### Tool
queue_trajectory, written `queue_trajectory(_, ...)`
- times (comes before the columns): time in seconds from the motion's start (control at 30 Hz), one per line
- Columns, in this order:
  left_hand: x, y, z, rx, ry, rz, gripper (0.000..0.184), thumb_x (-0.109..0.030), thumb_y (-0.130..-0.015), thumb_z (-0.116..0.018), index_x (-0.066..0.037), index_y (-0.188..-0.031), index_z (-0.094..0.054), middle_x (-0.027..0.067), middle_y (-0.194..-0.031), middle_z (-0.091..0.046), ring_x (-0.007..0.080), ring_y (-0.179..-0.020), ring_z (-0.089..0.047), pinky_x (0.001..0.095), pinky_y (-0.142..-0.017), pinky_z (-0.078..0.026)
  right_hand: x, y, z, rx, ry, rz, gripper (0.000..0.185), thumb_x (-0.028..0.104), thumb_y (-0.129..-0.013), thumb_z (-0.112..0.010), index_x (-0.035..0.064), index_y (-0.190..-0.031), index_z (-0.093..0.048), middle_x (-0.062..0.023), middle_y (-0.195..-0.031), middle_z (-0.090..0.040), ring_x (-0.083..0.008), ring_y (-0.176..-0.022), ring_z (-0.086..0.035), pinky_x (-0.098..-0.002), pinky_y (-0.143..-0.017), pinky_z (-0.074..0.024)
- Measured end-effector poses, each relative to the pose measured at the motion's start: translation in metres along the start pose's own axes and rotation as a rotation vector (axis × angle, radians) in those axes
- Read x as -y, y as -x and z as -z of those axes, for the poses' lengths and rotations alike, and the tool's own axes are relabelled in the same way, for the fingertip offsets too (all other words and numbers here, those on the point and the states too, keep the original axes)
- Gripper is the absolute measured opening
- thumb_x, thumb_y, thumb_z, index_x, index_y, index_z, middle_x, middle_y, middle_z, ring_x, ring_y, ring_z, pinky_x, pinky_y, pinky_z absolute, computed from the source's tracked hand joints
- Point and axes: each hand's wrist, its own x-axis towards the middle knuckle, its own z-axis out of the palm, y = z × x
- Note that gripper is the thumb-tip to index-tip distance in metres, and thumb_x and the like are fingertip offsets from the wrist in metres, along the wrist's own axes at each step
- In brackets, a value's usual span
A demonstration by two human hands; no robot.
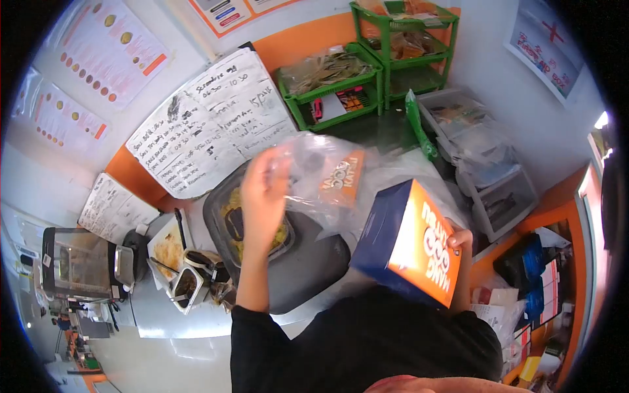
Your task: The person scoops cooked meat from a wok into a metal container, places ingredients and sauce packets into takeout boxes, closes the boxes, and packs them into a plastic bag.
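My right hand (460, 240) grips an orange and dark blue box (422, 245) by its right side, with the fingers partly hidden behind it. Raised at centre left, my left hand (265, 180) is blurred, its fingers closed at the edge of a clear plastic bag (304, 173) with an orange printed logo. The bag spreads between my left hand and the box. Below my left forearm, a clear container of food (282, 239) rests on a dark grey tray (314, 268).
Green racks (331, 98) stand at the back, beside grey bins (498, 196) with plastic packs. Sauce containers (189, 288) and a tray of pale crumbs (169, 247) are at the left. A handwritten whiteboard (213, 124) leans against the wall.
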Motion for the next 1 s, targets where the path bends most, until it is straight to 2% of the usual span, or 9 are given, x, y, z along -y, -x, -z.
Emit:
queue_trajectory(0.1, -0.031, 0.006, -0.04, 0.394, -0.096, -0.358, 0.017, -0.01, -0.08, -0.051, -0.006, -0.096, -0.057, 0.0123, -0.082, -0.054, 0.0268, -0.077, -0.054, 0.0307, -0.068, -0.043, 0.006, 0.001, -0.01, 0.01, 0.118, -0.094, 0.073, 0.017, -0.056, -0.055, -0.0111, -0.12, -0.035, -0.0187, -0.107, -0.052, -0.0228, -0.099, -0.051, -0.0306, -0.085, -0.0382)
queue_trajectory(0.23, -0.064, 0.027, -0.053, 0.865, -0.165, -0.543, 0.027, -0.005, -0.073, -0.055, -0.011, -0.1, -0.056, 0.0046, -0.09, -0.051, 0.0231, -0.072, -0.055, 0.0324, -0.06, -0.044, 0.002, -0.004, -0.031, -0.096, 0.217, 0.031, 0.076, 0.012, -0.059, -0.054, -0.0062, -0.128, -0.026, -0.0174, -0.124, -0.04, -0.0224, -0.112, -0.041, -0.0309, -0.093, -0.0311)
queue_trajectory(0.33, -0.083, 0.044, -0.041, 0.938, -0.3, -0.623, 0.029, -0.005, -0.072, -0.055, -0.012, -0.1, -0.057, 0.0049, -0.084, -0.052, 0.0235, -0.07, -0.056, 0.0325, -0.058, -0.044, -0.015, 0.006, -0.021, -0.251, 0.086, 0.147, 0.075, 0.011, -0.065, -0.054, -0.0031, -0.131, -0.021, -0.0141, -0.127, -0.037, -0.0194, -0.117, -0.036, -0.0281, -0.097, -0.0262)
queue_trajectory(0.6, 0.019, -0.011, -0.081, 0.058, -0.274, -0.33, 0.018, -0.004, -0.077, -0.049, -0.006, -0.094, -0.057, 0.0109, -0.079, -0.056, 0.0263, -0.072, -0.056, 0.0311, -0.061, -0.044, -0.071, 0.033, 0.066, -0.584, 0.57, -0.06, 0.055, 0.014, -0.075, -0.054, 0.0054, -0.127, -0.036, -0.007, -0.104, -0.054, -0.0165, -0.087, -0.05, -0.0292, -0.076, -0.0391)
queue_trajectory(0.7, 0.018, -0.014, -0.08, -0.091, -0.253, -0.267, 0.015, -0.007, -0.079, -0.049, -0.004, -0.091, -0.057, 0.0132, -0.079, -0.056, 0.026, -0.074, -0.056, 0.032, -0.064, -0.044, -0.091, 0.031, 0.08, -0.89, 2.022, 0.401, 0.049, 0.014, -0.077, -0.053, 0.0037, -0.123, -0.04, -0.0103, -0.099, -0.055, -0.0193, -0.089, -0.05, -0.0316, -0.076, -0.0399)
queue_trajectory(0.77, 0.004, -0.008, -0.086, -0.095, -0.184, -0.406, 0.013, -0.009, -0.081, -0.049, -0.003, -0.089, -0.057, 0.0146, -0.078, -0.056, 0.0258, -0.073, -0.056, 0.033, -0.064, -0.044, -0.05, 0.013, 0.016, -0.549, 1.58, 0.453, 0.037, 0.016, -0.08, -0.051, 0.0009, -0.113, -0.046, -0.0126, -0.1, -0.054, -0.02, -0.093, -0.051, -0.0296, -0.08, -0.0395)
queue_trajectory(0.87, -0.022, 0.053, -0.113, 0.378, -0.008, -0.475, 0.014, -0.014, -0.08, -0.051, -0.007, -0.09, -0.059, 0.0129, -0.075, -0.058, 0.0271, -0.071, -0.057, 0.0346, -0.063, -0.044, -0.046, -0.036, -0.03, -0.166, 1.131, 0.578, 0.025, 0.018, -0.083, -0.048, -0.0019, -0.098, -0.052, -0.0131, -0.094, -0.055, -0.0188, -0.092, -0.051, -0.0292, -0.074, -0.043)
queue_trajectory(0.93, -0.035, 0.091, -0.107, 0.83, -0.056, -0.397, 0.014, -0.018, -0.078, -0.053, -0.011, -0.088, -0.06, 0.01, -0.076, -0.06, 0.0278, -0.068, -0.058, 0.0362, -0.062, -0.045, -0.03, -0.041, -0.003, -0.162, 1.202, 0.524, 0.029, 0.022, -0.083, -0.048, -0.0009, -0.101, -0.052, -0.0138, -0.096, -0.056, -0.0193, -0.093, -0.052, -0.0305, -0.075, -0.0433)
queue_trajectory(1.0, -0.045, 0.106, -0.081, 0.92, -0.136, -0.373, 0.015, -0.025, -0.073, -0.06, -0.014, -0.082, -0.064, 0.0063, -0.068, -0.061, 0.0223, -0.059, -0.059, 0.0311, -0.054, -0.046, -0.005, -0.047, 0.033, -0.148, 1.273, 0.47, 0.034, 0.026, -0.083, -0.048, 0.0, -0.104, -0.052, -0.0145, -0.097, -0.056, -0.0199, -0.093, -0.052, -0.0318, -0.076, -0.0436)
